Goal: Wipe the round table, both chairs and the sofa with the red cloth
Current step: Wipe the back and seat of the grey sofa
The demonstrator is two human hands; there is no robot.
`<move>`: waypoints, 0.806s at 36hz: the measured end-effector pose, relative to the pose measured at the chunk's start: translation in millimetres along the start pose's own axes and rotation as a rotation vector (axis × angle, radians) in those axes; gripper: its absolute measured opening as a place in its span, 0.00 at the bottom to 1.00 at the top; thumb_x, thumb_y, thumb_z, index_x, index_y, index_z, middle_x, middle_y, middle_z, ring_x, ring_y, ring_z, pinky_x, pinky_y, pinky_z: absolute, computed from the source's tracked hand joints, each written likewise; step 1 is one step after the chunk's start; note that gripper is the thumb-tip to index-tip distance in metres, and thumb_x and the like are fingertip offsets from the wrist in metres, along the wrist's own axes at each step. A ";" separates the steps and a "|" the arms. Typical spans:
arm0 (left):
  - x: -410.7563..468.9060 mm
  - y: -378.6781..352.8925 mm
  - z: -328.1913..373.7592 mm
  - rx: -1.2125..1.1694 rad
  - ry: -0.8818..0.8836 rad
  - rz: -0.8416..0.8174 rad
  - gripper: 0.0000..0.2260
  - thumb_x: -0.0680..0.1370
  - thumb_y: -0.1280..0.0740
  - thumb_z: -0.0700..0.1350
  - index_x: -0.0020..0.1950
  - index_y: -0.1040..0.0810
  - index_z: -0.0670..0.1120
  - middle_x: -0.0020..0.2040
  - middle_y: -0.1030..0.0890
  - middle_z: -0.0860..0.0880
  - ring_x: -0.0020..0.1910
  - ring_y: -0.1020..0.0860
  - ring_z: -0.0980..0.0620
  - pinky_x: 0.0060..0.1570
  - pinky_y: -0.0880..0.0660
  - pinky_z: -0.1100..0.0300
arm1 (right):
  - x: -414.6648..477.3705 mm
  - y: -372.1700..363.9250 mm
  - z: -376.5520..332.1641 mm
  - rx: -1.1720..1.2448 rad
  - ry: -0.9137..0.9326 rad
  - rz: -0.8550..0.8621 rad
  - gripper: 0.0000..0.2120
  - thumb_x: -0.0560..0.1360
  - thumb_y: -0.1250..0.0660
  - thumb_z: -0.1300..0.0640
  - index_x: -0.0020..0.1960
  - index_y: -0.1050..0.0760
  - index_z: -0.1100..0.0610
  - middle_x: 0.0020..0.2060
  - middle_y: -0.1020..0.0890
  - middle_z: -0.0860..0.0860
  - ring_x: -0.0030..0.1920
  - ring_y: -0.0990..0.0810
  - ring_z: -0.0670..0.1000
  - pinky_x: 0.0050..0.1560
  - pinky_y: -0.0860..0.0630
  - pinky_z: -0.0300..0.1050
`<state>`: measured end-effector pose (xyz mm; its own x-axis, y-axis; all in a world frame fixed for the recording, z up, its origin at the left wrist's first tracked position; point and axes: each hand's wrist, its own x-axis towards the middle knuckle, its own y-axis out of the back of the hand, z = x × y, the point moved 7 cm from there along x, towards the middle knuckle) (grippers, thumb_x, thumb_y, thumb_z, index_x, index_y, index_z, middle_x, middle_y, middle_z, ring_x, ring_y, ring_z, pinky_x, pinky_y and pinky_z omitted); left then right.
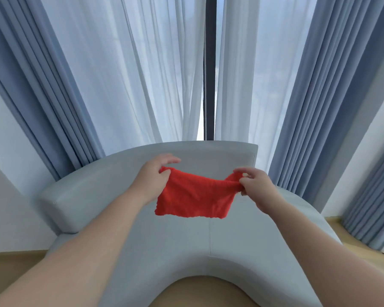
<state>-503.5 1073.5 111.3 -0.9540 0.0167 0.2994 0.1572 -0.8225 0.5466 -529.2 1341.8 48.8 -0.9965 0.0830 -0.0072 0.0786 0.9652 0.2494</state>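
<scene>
Two bare forearms reach forward from the bottom corners of the view. Between them the left hand and right hand hold one red cloth in the air. Each hand pinches an upper corner. The left thumb clamps the cloth while its fingers lie stretched out, and the right fingers curl round the bunched edge. The cloth's long axis runs left to right, roughly parallel to the backrest, and its lower edge hangs free.

The sofa, one curved grey piece, lies directly below and ahead. Its seat is under the cloth and its backrest just beyond the hands, so a wipe would likely begin by lowering the cloth. Neither hand looks nearer.

No round table or chair is in view.
</scene>
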 end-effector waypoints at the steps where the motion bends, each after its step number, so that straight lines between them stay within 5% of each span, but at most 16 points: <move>1: 10.5 -3.8 1.1 0.065 -0.023 -0.006 0.20 0.76 0.42 0.31 0.56 0.20 0.51 0.54 0.23 0.58 0.55 0.26 0.61 0.55 0.37 0.79 | 13.2 1.8 -3.1 -0.056 0.036 -0.031 0.18 0.72 0.44 0.70 0.51 0.19 0.57 0.39 0.18 0.52 0.32 0.25 0.52 0.37 0.24 0.46; 3: 28.8 -9.5 0.8 0.132 -0.018 0.010 0.17 0.78 0.43 0.32 0.56 0.19 0.47 0.54 0.21 0.55 0.57 0.26 0.59 0.59 0.35 0.73 | 35.7 3.4 -8.8 -0.156 0.097 -0.124 0.09 0.72 0.38 0.62 0.47 0.19 0.62 0.34 0.20 0.49 0.32 0.28 0.49 0.38 0.28 0.45; 5: 45.4 -14.5 -2.6 0.161 0.002 0.020 0.16 0.78 0.41 0.33 0.57 0.19 0.46 0.54 0.20 0.52 0.56 0.25 0.57 0.59 0.35 0.69 | 51.7 1.3 -10.5 -0.286 0.146 -0.245 0.12 0.69 0.30 0.54 0.45 0.22 0.64 0.32 0.26 0.49 0.33 0.30 0.46 0.37 0.32 0.41; 10: 78.6 -36.7 -16.9 0.310 -0.028 -0.134 0.21 0.72 0.33 0.34 0.63 0.23 0.49 0.54 0.25 0.52 0.53 0.27 0.55 0.55 0.34 0.66 | 86.8 -14.4 3.6 -0.779 0.232 -0.267 0.04 0.66 0.29 0.61 0.39 0.23 0.59 0.37 0.22 0.53 0.39 0.24 0.52 0.35 0.29 0.43; 15: 115.9 -49.7 -46.7 0.487 0.012 -0.227 0.04 0.75 0.32 0.46 0.47 0.18 0.50 0.43 0.24 0.51 0.47 0.24 0.50 0.44 0.34 0.62 | 124.5 -11.6 8.3 -0.784 0.140 -0.134 0.15 0.74 0.33 0.49 0.32 0.30 0.54 0.38 0.28 0.49 0.39 0.27 0.51 0.38 0.33 0.44; 19: 149.9 -60.2 -71.5 0.767 -0.030 -0.241 0.12 0.77 0.38 0.55 0.41 0.22 0.51 0.40 0.21 0.55 0.46 0.24 0.50 0.49 0.32 0.57 | 154.4 -21.4 4.6 -0.598 0.018 -0.097 0.15 0.73 0.35 0.53 0.32 0.28 0.62 0.29 0.28 0.53 0.31 0.30 0.51 0.32 0.34 0.43; 24: 194.3 -85.1 -96.9 0.350 0.101 -0.396 0.14 0.79 0.39 0.51 0.35 0.29 0.47 0.34 0.24 0.51 0.35 0.26 0.52 0.31 0.34 0.60 | 193.5 -56.5 -1.0 -0.318 -0.161 -0.080 0.10 0.72 0.34 0.53 0.35 0.25 0.57 0.30 0.27 0.54 0.33 0.31 0.51 0.36 0.35 0.43; 29: 242.4 -104.7 -111.6 0.000 0.110 -0.439 0.13 0.79 0.38 0.48 0.35 0.29 0.46 0.31 0.27 0.51 0.30 0.30 0.54 0.33 0.33 0.61 | 233.3 -115.0 -5.7 -0.199 -0.182 -0.139 0.12 0.77 0.34 0.52 0.44 0.18 0.60 0.35 0.19 0.51 0.36 0.23 0.50 0.40 0.27 0.44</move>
<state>-779.7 1100.2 39.3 -0.9516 0.3039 -0.0454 -0.2686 -0.7509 0.6033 -770.9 1248.8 23.9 -0.9745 0.0138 -0.2239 -0.0833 0.9045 0.4183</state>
